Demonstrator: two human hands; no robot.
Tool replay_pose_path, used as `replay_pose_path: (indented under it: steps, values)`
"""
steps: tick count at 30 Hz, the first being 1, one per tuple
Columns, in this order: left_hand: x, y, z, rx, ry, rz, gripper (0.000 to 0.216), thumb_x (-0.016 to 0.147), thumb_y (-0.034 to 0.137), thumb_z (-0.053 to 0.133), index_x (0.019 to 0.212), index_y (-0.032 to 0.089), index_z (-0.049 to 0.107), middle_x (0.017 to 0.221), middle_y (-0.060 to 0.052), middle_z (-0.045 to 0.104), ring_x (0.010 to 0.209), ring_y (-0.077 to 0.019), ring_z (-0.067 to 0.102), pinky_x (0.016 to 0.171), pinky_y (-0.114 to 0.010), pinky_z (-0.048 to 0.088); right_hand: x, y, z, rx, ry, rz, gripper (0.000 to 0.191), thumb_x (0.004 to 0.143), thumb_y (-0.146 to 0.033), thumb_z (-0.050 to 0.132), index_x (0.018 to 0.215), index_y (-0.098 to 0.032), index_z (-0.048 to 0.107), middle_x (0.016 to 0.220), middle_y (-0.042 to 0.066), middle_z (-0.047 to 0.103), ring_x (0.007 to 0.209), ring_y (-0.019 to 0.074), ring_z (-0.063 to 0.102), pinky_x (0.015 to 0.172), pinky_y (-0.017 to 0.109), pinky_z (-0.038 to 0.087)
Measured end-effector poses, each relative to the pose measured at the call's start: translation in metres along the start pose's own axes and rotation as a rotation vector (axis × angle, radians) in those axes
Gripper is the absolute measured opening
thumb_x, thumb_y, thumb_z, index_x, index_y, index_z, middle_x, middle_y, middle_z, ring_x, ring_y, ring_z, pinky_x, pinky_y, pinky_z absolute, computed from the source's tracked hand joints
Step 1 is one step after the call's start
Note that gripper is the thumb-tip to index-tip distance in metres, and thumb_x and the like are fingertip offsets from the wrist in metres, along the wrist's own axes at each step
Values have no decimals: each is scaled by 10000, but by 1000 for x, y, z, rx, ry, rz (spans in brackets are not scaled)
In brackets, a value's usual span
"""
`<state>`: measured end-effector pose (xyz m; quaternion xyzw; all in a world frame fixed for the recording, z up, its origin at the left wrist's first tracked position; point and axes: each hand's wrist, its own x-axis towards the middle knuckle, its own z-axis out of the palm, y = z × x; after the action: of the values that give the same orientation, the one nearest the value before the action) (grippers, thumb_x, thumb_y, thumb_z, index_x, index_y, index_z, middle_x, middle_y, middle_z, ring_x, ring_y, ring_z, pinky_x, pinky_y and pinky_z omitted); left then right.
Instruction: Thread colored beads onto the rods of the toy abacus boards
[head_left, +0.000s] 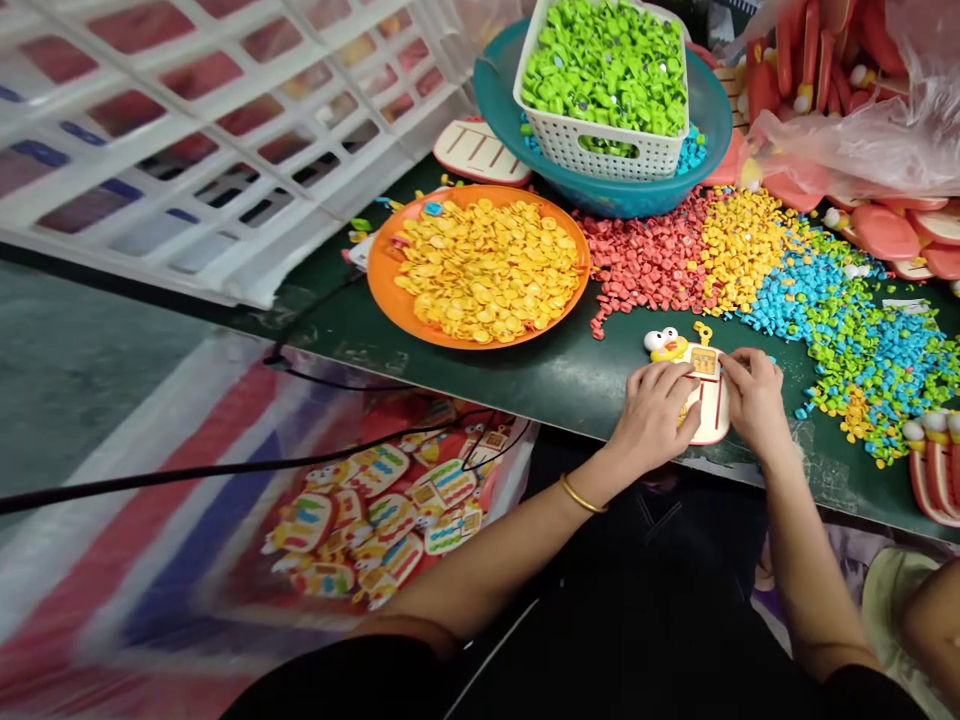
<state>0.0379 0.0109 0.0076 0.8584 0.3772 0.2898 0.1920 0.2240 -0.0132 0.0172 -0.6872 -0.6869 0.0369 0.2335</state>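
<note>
A small toy board [707,400] with a yellow duck head and a cream panel lies near the front edge of the dark green table [540,375]. My left hand [652,415] rests on its left side, fingers curled over the panel. My right hand [754,395] pinches at its upper right edge, fingers closed on the toy. A gold bangle sits on my left wrist.
An orange plate [390,290] of yellow pieces, a teal bowl [712,110] holding a white basket [600,145] of green pieces, and loose red, yellow, blue and green pieces [787,270] lie behind. A bag [375,510] of finished toys hangs below the table. A white crate [187,130] stands left.
</note>
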Motion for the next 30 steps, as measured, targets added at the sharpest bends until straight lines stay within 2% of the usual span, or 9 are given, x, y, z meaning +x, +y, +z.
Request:
replay_pose_path:
  steps: [4,7,11,15,17,21,24,26,30]
  values:
    - [3,0,-1,-31,-37,7,240,924,287,516,1118,189,619,1291,-92,629,1203,-271,534,1040,-446,365,6,0,22,135,122,209,315,942,-306,480,1111,-217,730,1243,133,578,978,227,562,912,446,444]
    - [3,0,-3,-42,-52,-10,243,916,292,528,1122,196,614,1307,-95,619,1218,-272,531,1042,-445,372,9,2,25,240,211,283,284,911,-337,540,1041,-206,755,1150,123,608,980,231,573,892,427,485]
    - [2,0,-2,-45,-22,-25,243,914,287,527,1119,187,608,1321,-107,603,1234,-275,523,1045,-437,377,-13,-15,19,273,282,199,246,922,-303,538,956,-210,763,977,95,640,933,217,610,847,387,528]
    - [2,-1,-1,-43,-18,-8,258,926,300,506,1123,168,608,1294,-121,612,1229,-279,521,1041,-429,379,-22,-32,14,267,154,52,292,952,-229,466,989,-245,755,1001,82,681,970,208,632,864,368,538]
    - [2,-1,-2,-41,-30,-20,290,929,317,506,1153,163,608,1292,-128,614,1226,-283,520,1028,-429,383,-12,-23,9,320,99,34,259,948,-238,491,985,-239,748,991,68,692,934,195,642,845,347,539]
    - [4,0,-5,-8,-88,14,394,951,293,481,1330,219,562,1358,-96,606,1236,-276,517,1011,-441,366,12,25,-11,171,225,219,189,886,-317,624,931,-181,748,887,78,662,743,182,583,730,340,500]
    - [5,0,-5,10,-112,112,423,965,236,447,1376,248,543,1400,-62,600,1259,-267,516,1038,-475,317,13,46,-20,97,206,218,207,890,-319,620,839,-177,762,818,85,649,778,203,571,760,359,473]
    - [5,-2,-3,3,-107,159,426,961,212,442,1372,234,550,1394,-62,609,1272,-267,516,1048,-488,299,11,43,-18,124,190,178,201,898,-327,619,884,-198,773,863,82,669,853,217,590,802,369,478]
    - [5,-5,-1,-31,-96,211,364,968,187,427,1269,234,626,1313,-50,667,1258,-245,537,1045,-462,312,9,17,-2,252,169,111,187,905,-328,622,963,-247,779,914,61,664,918,213,598,817,370,502]
